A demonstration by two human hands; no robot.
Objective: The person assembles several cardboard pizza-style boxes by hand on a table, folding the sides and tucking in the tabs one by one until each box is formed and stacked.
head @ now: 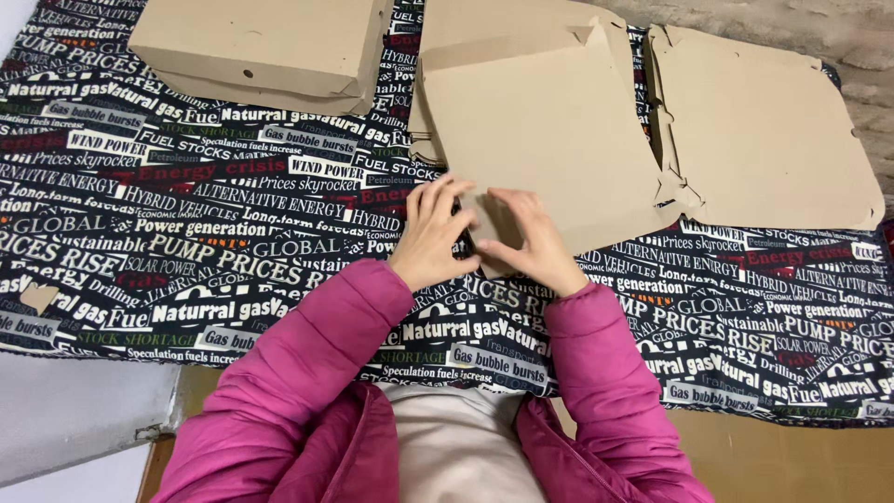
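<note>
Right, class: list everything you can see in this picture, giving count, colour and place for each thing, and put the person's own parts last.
Folded box: one, brown, top left on the cloth.
Flat cardboard sheet: one, brown, centre, its near corner under the hands.
Second flat cardboard sheet: one, brown, top right.
Cloth: one, black with printed words, covering the table.
Cardboard scrap: one, brown, far left.
Sleeves: two, pink, bottom centre.
Left hand: touching the sheet's corner.
Right hand: pressing the same corner.

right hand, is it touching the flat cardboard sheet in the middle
Touching. The head view shows the right hand lying on the near corner of the flat cardboard sheet, its fingers pressing the flap there, with the left hand at the same corner.
</note>
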